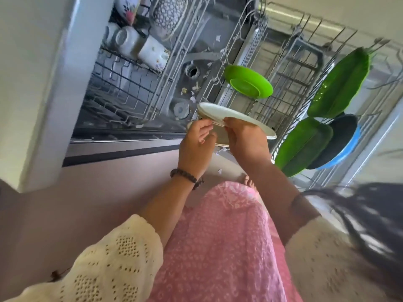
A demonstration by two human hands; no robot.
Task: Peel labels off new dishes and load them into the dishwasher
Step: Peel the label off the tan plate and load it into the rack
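Note:
I hold a small stack of white plates edge-on over the open dishwasher, just in front of the lower rack. My right hand grips the stack from below, thumb on the top plate's rim. My left hand pinches the near rim of the plates with its fingertips. No label shows from this angle. The lower rack carries a round green plate, two green leaf-shaped dishes and a dark dish with a blue one behind it.
The upper rack holds white flowered mugs and a patterned bowl. Paper scraps lie on the dishwasher floor and on the tiles by my foot. A white cabinet side stands at the left.

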